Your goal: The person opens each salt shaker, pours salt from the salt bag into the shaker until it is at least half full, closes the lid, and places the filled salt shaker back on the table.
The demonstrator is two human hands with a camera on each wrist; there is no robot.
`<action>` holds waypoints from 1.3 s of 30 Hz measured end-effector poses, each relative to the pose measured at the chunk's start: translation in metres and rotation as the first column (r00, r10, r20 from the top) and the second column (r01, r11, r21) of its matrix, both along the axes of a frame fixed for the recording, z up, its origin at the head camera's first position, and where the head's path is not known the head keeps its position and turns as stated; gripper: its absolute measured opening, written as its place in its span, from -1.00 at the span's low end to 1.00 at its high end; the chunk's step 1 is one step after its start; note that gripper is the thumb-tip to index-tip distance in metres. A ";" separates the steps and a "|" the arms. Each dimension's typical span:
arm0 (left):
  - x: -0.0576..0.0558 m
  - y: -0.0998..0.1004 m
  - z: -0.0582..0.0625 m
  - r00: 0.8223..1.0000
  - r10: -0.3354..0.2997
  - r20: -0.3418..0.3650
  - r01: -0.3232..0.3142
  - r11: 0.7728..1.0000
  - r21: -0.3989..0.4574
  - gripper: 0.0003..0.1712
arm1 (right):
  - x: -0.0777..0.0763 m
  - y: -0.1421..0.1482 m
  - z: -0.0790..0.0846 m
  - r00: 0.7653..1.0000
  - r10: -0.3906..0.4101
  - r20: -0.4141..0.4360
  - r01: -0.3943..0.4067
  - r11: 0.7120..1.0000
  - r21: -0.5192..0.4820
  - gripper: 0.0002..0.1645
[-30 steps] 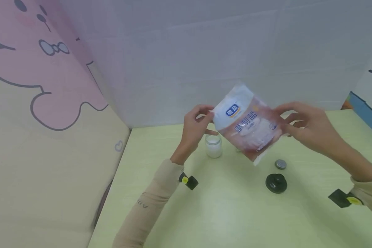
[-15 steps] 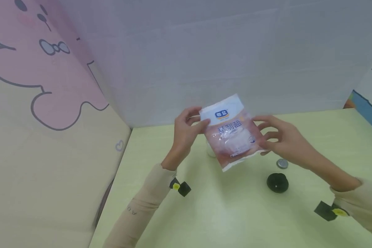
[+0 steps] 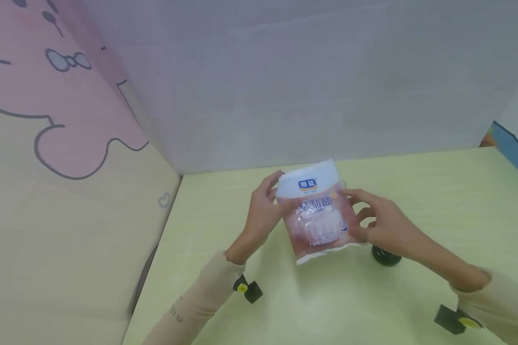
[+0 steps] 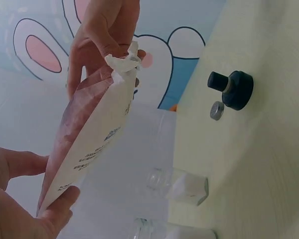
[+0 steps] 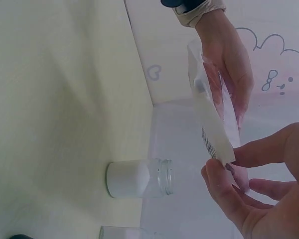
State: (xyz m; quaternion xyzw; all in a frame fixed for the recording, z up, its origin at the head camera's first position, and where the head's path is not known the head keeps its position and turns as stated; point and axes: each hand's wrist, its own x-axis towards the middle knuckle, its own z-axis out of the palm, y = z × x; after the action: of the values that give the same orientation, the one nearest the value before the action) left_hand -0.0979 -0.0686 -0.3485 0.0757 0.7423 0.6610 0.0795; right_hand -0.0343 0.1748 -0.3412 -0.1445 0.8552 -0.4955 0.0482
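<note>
Both hands hold a pink and white salt bag [image 3: 321, 218] by its two side edges, with its printed front toward the head camera. The left hand [image 3: 263, 211] pinches the left edge, thumb on the front. On the opposite edge, the right hand [image 3: 384, 225] pinches with thumb and fingers. From the left wrist, the bag's pale back [image 4: 97, 137] shows, with a crumpled end beside the right hand [image 4: 102, 40]. A glass jar [image 5: 132, 179] partly filled with white grains stands beyond the bag, which hides it from the head camera.
A second glass jar [image 4: 184, 186] stands beside the first, also with white contents. A black knobbed lid [image 3: 386, 255] lies on the table near the right hand, with a small metal cap [image 4: 217, 110] beside it. Fabric walls [image 3: 241, 96] border the pale green table [image 3: 216, 191].
The salt bag and both hands have moved left, then lower toward the table. The bag has turned straighter and now covers the jar, and the right hand now covers the metal cap.
</note>
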 end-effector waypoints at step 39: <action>0.061 -0.015 -0.076 0.982 -0.179 0.066 0.189 0.868 -0.458 -0.06 | 0.055 -0.019 -0.081 0.995 -0.097 0.016 0.095 0.993 0.075 0.00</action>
State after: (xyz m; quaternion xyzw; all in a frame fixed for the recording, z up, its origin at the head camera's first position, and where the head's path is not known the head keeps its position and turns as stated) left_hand -0.0371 -0.0832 -0.4248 0.1178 0.8668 0.4552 0.1659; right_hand 0.0202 0.1554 -0.4220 -0.0965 0.8784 -0.4664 0.0381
